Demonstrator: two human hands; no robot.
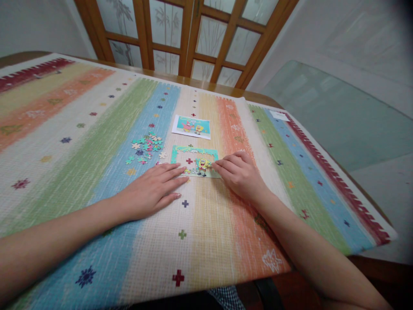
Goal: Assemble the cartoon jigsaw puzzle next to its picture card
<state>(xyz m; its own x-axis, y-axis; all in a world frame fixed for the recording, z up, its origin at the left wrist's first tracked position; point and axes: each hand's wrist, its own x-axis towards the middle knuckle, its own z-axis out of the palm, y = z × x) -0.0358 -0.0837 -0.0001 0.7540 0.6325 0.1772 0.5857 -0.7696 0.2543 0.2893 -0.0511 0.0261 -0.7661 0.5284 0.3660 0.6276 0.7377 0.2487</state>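
A small, partly assembled jigsaw puzzle [194, 160] with a teal border and a yellow cartoon figure lies on the striped table mat [97, 129]. My left hand [154, 189] rests flat on the mat, fingers stretched out, with the fingertips touching the puzzle's lower left edge. My right hand [238, 172] is at the puzzle's right side, its fingers curled and pressed together on a piece by the yellow figure. A heap of loose puzzle pieces [146, 148] lies just left of the puzzle. A reference picture card [191, 126] sits beyond it.
The mat covers a wooden table [206, 87] whose right edge drops off near the red border [338, 181]. A white label [279, 115] lies at the mat's far right corner. Wooden-framed frosted glass doors [183, 38] stand behind, and a glass panel [338, 112] lies at the right.
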